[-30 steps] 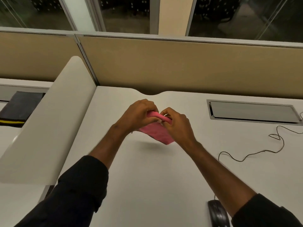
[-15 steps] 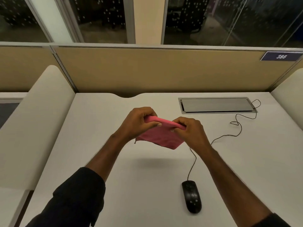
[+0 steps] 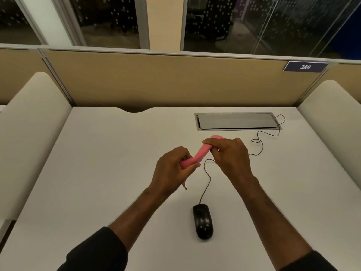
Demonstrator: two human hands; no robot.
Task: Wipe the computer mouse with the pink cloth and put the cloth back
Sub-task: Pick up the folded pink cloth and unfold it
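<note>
The pink cloth (image 3: 197, 155) was bunched into a narrow roll and held in the air above the middle of the tabletop (image 3: 109, 153), slanting from lower left to upper right. The left hand (image 3: 172, 171) gripped its lower end, fingers curled and pressed together around the fabric with the thumb across it; a thin strip of cloth hung down from under that hand. The right hand (image 3: 230, 155) pinched the upper end between thumb and fingertips, and a small pink tip showed past the fingers toward the far edge.

The computer mouse (image 3: 203, 221), black, lay on the tabletop nearer the front edge, below and between the two hands and apart from both. Its cable (image 3: 207, 178) ran from its far end up under the right hand, then looped across the surface toward the right far corner.

There a grey rectangular cable hatch (image 3: 236, 121) sat flush in the tabletop near the far edge. A tan partition (image 3: 156, 81) stood along that edge, carrying a dark number plate (image 3: 305, 66) reading 386 at its right end. Pale rounded side dividers (image 3: 33, 118) flanked the left and right edges. Both forearms wore dark sleeves (image 3: 97, 251) pushed up.
</note>
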